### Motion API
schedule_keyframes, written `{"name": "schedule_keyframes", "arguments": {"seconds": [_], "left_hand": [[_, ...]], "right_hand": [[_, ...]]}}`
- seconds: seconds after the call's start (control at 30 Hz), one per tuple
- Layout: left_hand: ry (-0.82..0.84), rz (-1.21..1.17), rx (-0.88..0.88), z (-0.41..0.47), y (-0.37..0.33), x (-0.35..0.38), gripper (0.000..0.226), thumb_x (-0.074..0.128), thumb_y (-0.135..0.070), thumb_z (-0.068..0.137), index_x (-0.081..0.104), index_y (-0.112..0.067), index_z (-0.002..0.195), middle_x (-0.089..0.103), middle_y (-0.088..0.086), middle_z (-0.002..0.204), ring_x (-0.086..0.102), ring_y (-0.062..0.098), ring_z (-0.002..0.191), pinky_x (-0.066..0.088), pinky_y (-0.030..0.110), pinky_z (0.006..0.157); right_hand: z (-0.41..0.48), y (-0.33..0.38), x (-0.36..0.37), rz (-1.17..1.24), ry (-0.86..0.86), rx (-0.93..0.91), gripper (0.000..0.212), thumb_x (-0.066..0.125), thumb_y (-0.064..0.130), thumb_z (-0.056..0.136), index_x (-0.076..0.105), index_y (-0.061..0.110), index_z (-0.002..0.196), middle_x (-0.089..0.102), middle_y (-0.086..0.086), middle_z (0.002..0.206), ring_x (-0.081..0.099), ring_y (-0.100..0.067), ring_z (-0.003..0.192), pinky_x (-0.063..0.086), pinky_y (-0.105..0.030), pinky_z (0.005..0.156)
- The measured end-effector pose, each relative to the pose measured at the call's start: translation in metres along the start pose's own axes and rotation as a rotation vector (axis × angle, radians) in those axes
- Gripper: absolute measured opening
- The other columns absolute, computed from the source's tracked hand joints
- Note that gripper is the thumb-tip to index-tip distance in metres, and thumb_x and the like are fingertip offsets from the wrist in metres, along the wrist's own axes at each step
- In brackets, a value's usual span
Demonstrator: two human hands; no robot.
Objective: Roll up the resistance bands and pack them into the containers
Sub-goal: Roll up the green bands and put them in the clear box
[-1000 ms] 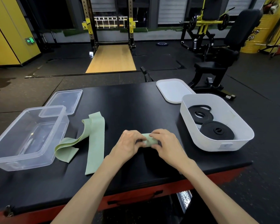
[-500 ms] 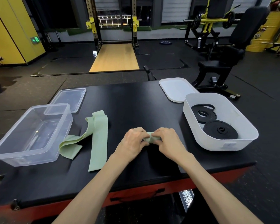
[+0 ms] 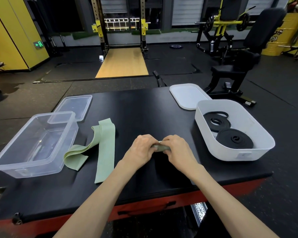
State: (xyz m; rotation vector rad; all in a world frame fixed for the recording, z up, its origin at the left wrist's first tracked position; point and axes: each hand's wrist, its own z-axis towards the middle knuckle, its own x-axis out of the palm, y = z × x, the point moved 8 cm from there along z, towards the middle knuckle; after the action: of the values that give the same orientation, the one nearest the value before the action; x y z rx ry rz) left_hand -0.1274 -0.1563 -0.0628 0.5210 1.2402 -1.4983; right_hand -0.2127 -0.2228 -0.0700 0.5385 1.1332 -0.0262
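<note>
Green rubber, rolled into a small resistance band [image 3: 160, 148], was near the middle of the black padded counter [image 3: 144, 110], each grip curled tight on it: left hand [image 3: 140, 150] and right hand [image 3: 178, 152]. At nine o'clock lay a loose green flat band [image 3: 105, 152], then a clear plastic rectangular container [image 3: 33, 169]. At three o'clock a white plastic tub [image 3: 230, 154] held black coiled bands [image 3: 234, 140].

i see a clear glossy plastic tub [image 3: 24, 169], a matt white plastic bin [image 3: 230, 152], pale green bands [image 3: 105, 152] of smooth matt rubber, black matt rubber coils [image 3: 234, 140], and a black matt tabletop [image 3: 144, 114].
</note>
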Motion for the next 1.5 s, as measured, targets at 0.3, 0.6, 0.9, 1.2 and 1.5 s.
{"name": "schedule_keyframes", "arguments": {"seconds": [0.3, 0.6, 0.9, 1.2, 1.5], "left_hand": [[-0.072, -0.014, 0.006, -0.005, -0.003, -0.005, 0.022, 0.078, -0.005, 0.071, 0.073, -0.008, 0.092, 0.066, 0.004, 0.088, 0.062, 0.021, 0.077, 0.053, 0.033, 0.073], [-0.04, 0.013, 0.001, 0.007, 0.007, -0.002, 0.016, 0.075, -0.006, 0.074, 0.073, -0.005, 0.09, 0.068, 0.008, 0.083, 0.063, 0.023, 0.071, 0.052, 0.033, 0.072], [0.038, 0.089, -0.054, 0.011, 0.012, 0.005, 0.018, 0.063, -0.02, 0.086, 0.071, -0.011, 0.098, 0.066, 0.006, 0.095, 0.06, 0.023, 0.089, 0.047, 0.034, 0.084], [0.109, 0.145, -0.119, 0.018, 0.02, 0.014, 0.026, 0.068, -0.024, 0.084, 0.066, -0.01, 0.106, 0.06, 0.006, 0.1, 0.055, 0.021, 0.094, 0.042, 0.031, 0.087], [0.152, 0.169, -0.089, 0.016, 0.023, 0.017, 0.025, 0.057, -0.027, 0.092, 0.061, -0.01, 0.11, 0.057, 0.007, 0.102, 0.054, 0.023, 0.094, 0.042, 0.032, 0.086]], "right_hand": [[0.007, -0.006, 0.001, 0.019, -0.022, -0.025, 0.029, 0.063, 0.003, 0.083, 0.073, 0.014, 0.109, 0.069, -0.002, 0.108, 0.06, -0.025, 0.098, 0.045, -0.03, 0.085], [0.005, -0.013, -0.001, -0.037, 0.004, -0.032, 0.037, 0.066, 0.006, 0.082, 0.063, 0.011, 0.119, 0.059, 0.001, 0.121, 0.051, -0.018, 0.112, 0.044, -0.027, 0.086], [0.01, -0.014, 0.007, -0.061, 0.014, -0.06, 0.024, 0.062, 0.007, 0.087, 0.065, 0.006, 0.111, 0.061, -0.005, 0.11, 0.057, -0.026, 0.098, 0.048, -0.034, 0.08], [0.012, -0.022, 0.013, 0.026, 0.03, -0.031, 0.042, 0.06, 0.007, 0.089, 0.055, 0.007, 0.131, 0.058, -0.004, 0.124, 0.055, -0.025, 0.111, 0.047, -0.037, 0.092], [0.015, -0.024, 0.015, 0.014, 0.018, 0.007, 0.048, 0.058, 0.01, 0.092, 0.047, 0.006, 0.138, 0.055, -0.007, 0.128, 0.05, -0.025, 0.117, 0.044, -0.034, 0.095]]}}
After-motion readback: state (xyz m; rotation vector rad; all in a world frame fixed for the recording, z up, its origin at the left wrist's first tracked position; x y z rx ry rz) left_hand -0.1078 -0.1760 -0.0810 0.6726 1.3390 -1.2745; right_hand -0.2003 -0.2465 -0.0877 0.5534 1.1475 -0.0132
